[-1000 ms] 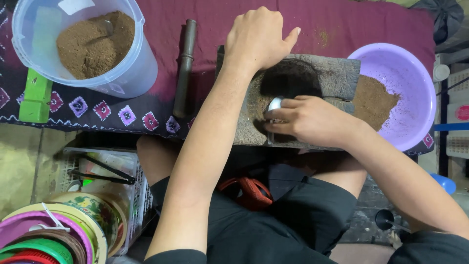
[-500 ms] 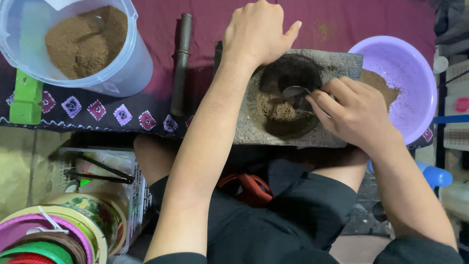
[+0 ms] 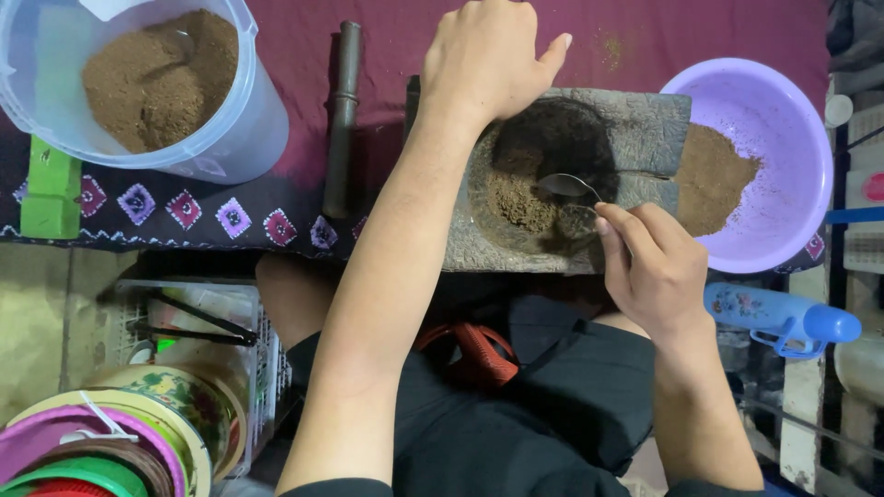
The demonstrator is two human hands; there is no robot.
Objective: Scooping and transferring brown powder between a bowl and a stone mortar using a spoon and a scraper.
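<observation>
right hand (image 3: 658, 271) is curling shut around the handle of a metal spoon (image 3: 569, 187), thumb and forefinger pinching it near the stone's right edge. the spoon bowl is sitting over the round hollow of a grey stone mortar block (image 3: 645, 129), just above a small heap of brown powder (image 3: 520, 201) lying in the lower left of the hollow. the hollow's walls are looking dark and dusted.

left hand (image 3: 488, 60) is pressing down on the top left of the stone block, fingers loosely bent and thumb sticking out to the right; it is gripping nothing, only bracing the block. the left forearm is crossing the frame down to the lap.

just right of the stone, touching or nearly touching it, a purple plastic bowl (image 3: 783, 110) is holding more brown powder banked against its left side. left of the stone a dark cylindrical pestle (image 3: 343, 120) is lying upright in frame on a maroon cloth (image 3: 285, 212) with diamond patterns along its edge. further left a clear plastic bucket (image 3: 239, 120) is holding a big mound of the same powder. a green block (image 3: 46, 189) is lying at the far left edge. a blue bottle (image 3: 783, 317) is lying below the purple bowl, and stacked colourful rimmed trays (image 3: 101, 442) are filling the bottom left corner.
</observation>
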